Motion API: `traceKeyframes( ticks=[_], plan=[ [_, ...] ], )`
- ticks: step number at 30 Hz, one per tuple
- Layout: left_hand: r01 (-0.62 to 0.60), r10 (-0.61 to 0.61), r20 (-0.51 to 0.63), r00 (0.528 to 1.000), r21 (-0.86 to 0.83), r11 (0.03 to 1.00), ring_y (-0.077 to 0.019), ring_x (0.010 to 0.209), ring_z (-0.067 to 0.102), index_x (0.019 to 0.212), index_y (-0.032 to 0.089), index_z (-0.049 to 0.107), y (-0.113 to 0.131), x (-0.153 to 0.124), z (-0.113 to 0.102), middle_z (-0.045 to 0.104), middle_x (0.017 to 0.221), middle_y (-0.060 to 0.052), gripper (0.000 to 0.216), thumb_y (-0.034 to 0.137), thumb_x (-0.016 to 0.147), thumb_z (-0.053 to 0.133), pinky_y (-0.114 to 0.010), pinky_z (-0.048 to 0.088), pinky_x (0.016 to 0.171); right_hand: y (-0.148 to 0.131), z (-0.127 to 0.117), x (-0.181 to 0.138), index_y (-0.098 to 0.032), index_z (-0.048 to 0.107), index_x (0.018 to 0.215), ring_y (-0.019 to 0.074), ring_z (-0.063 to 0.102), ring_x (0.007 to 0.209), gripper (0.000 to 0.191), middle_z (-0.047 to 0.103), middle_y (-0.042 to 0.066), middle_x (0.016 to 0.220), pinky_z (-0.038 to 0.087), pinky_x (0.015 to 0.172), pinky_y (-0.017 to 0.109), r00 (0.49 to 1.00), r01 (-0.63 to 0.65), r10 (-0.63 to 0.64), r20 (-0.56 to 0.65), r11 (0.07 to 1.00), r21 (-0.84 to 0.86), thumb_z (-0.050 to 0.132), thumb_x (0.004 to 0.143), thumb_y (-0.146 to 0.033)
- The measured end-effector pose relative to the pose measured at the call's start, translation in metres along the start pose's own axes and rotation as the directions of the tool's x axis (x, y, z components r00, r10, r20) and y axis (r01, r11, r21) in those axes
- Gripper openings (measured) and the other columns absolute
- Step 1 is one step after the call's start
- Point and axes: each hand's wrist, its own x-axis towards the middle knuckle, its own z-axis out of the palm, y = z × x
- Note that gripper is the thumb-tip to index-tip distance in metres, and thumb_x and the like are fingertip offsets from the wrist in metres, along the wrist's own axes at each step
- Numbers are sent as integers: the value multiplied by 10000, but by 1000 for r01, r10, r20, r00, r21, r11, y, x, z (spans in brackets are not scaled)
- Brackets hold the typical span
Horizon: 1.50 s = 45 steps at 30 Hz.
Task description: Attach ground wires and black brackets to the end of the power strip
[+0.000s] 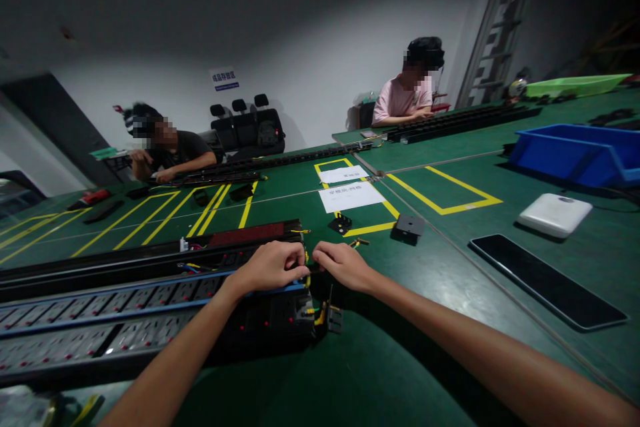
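Long black power strips with rows of sockets and red dots lie side by side on the left, their ends towards the middle. My left hand rests over the end of one strip, fingers curled and thumb pressed in. Close to its right, my right hand is pinched at the same end. A small dark piece shows between the two hands, too little to name. Yellow wires come out of the nearest strip's end, beside a small black end piece. What my fingers grip is hidden.
Beyond my hands lie a black square cap, a smaller black bracket and paper sheets. To the right are a dark-screened phone, a white box and a blue bin. Two people work across the green table.
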Motion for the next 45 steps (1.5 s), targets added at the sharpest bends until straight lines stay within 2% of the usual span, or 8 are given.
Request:
traceKeyframes(
  ticks=[7,11,17,25,32,38,41,45],
  plan=[
    [7,-7,14,1000,12,1000,-147,669,546,802,207,700,2,1,1,645,730,17,218,405,882,742,-269,272,617,1,-2,1,-234,717,968,207,646,845,257,743,37,947,365,703,295,996,54,-52,69,998,-35,472,1031,-283],
    [22,-23,12,1000,13,1000,-149,662,536,806,208,681,4,1,2,645,735,14,190,374,882,738,-273,262,616,-1,-2,0,-227,705,955,198,654,832,264,738,30,916,431,734,302,995,52,-64,72,986,156,451,1020,-254],
    [52,-52,-13,999,2,999,-156,672,548,861,213,605,2,1,3,650,766,20,251,410,857,761,-276,266,608,-5,-2,2,-207,630,1085,109,506,460,283,730,40,871,360,405,219,967,-243,160,200,816,525,397,1054,-365],
    [35,-35,-12,999,2,999,-155,676,553,798,211,605,0,1,5,661,763,13,237,397,869,733,-277,257,610,-16,-5,-2,-222,651,1127,88,515,460,381,728,46,923,302,361,195,914,-391,227,336,711,585,452,1043,-536],
    [39,-39,-6,999,4,999,-148,660,552,788,208,619,-1,1,5,657,743,20,252,409,867,748,-275,252,597,-14,4,0,-213,572,1036,57,333,416,286,718,15,810,199,374,196,930,-345,326,172,604,718,599,956,-486],
    [32,-32,-5,999,13,999,-146,645,544,786,207,633,-2,1,5,648,728,15,279,451,870,738,-275,242,588,-11,-4,-2,-217,669,1048,86,505,562,299,719,-2,918,364,488,208,974,-216,109,196,691,690,758,766,-261],
    [23,-23,-2,1000,15,1000,-144,645,542,776,206,631,-2,1,5,647,727,17,278,446,885,723,-276,248,590,-10,-3,-3,-202,669,950,122,552,659,264,673,-17,826,421,590,242,988,-122,23,152,721,682,810,772,-339],
    [18,-18,-1,1000,6,1000,-141,648,542,767,201,629,-2,2,5,640,722,18,291,444,913,694,-274,250,589,-7,5,-2,-197,631,855,128,512,644,308,604,-31,742,395,582,251,997,-77,45,67,776,626,783,833,-464]
  ],
)
